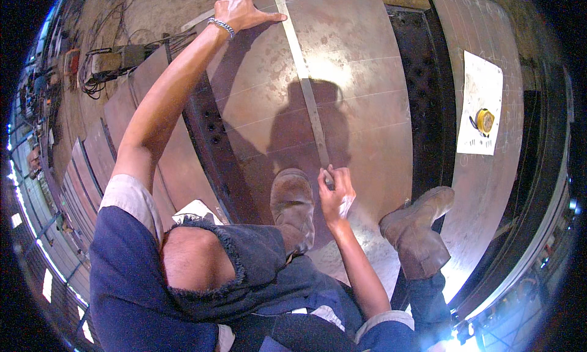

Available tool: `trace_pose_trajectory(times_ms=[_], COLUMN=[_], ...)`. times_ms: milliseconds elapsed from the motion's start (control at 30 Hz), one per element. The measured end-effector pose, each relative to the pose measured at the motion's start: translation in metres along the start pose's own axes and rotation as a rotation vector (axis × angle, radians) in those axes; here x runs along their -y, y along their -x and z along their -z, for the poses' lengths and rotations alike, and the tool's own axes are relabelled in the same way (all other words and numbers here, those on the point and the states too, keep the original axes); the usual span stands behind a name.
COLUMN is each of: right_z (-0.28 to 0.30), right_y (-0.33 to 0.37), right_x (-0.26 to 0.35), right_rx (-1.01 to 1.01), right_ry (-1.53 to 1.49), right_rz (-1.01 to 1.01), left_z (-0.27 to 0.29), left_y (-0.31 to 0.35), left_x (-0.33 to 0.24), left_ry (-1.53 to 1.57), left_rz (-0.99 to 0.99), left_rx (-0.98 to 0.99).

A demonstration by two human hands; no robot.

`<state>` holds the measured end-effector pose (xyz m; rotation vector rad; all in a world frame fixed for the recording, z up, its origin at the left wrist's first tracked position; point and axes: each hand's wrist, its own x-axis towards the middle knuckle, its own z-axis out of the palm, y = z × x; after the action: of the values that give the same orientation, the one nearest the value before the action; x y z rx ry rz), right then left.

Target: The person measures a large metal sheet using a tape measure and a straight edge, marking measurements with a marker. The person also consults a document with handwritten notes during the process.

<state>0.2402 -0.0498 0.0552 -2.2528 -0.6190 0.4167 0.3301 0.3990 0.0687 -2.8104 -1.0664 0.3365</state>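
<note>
A steel framing square (pixel 312 110) lies on a broad brown metal plate (pixel 373 132), its long blade running toward me and its corner at the far edge. My left hand (pixel 237 11) is at the far end, fingers curled over the short arm and thumb stretched out onto the long blade. At the near end of the blade, my right hand (pixel 337 196) is closed in a pinch. Something small and dark shows between its fingers, too little to name. Thin pale lines cross the plate.
My boots (pixel 293 202) rest on the metal near my right hand. Dark gaps flank the plate. On the right-hand plate lies a white paper sheet (pixel 480 95) with a yellow tape measure (pixel 485 121) on it. Cables (pixel 98 83) and more plates are at left.
</note>
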Motion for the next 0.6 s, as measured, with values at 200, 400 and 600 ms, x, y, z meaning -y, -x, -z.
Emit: trace_pose_trajectory(times_ms=[200, 400, 600], right_z=[0.001, -0.006, -0.004], right_y=[0.003, 0.000, 0.004], right_x=[-0.002, -0.013, -0.011], right_rx=[0.004, -0.039, -0.044], right_ry=[0.041, 0.040, 0.044], right_rz=[0.006, 0.088, 0.050], left_z=[0.008, 0.012, 0.010], left_y=[0.003, 0.006, 0.004], left_x=[-0.011, -0.017, -0.011], left_ry=[-0.002, 0.041, 0.024], left_rz=[0.033, 0.069, 0.083], left_rx=[0.093, 0.148, 0.138])
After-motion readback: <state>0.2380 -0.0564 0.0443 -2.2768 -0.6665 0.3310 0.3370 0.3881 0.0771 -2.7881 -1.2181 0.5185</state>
